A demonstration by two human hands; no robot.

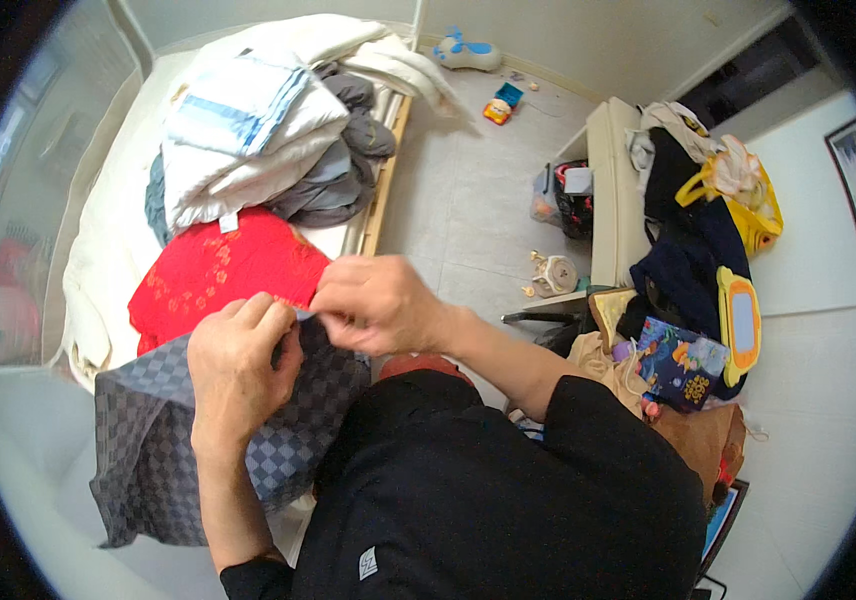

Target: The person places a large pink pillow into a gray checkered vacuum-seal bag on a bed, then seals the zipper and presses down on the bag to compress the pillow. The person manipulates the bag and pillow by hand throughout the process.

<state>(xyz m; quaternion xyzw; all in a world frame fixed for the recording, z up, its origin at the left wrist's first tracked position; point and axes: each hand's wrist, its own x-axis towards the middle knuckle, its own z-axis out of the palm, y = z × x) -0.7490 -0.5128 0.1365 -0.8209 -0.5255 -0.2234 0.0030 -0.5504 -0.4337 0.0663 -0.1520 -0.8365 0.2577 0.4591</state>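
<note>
A dark grey and black checkered cloth (278,457) hangs in front of me over the bed's near end. My left hand (237,367) grips its upper edge, the fingers curled over the fabric. Close by on the right, my right hand (375,307) pinches the same edge, and a short pale strip of it shows between the two hands. Just beyond lies a red cloth with gold floral patterns (225,270), spread on the bed and partly covered by my hands. My fingertips are mostly hidden from above.
Folded white and blue bedding (248,120) is piled on the bed (124,150), beside grey fabric (360,112). Toys (499,109) lie on the floor. To the right, a cream sofa (612,195) holds clothes, a yellow bag (762,217) and a yellow drawing board (741,326).
</note>
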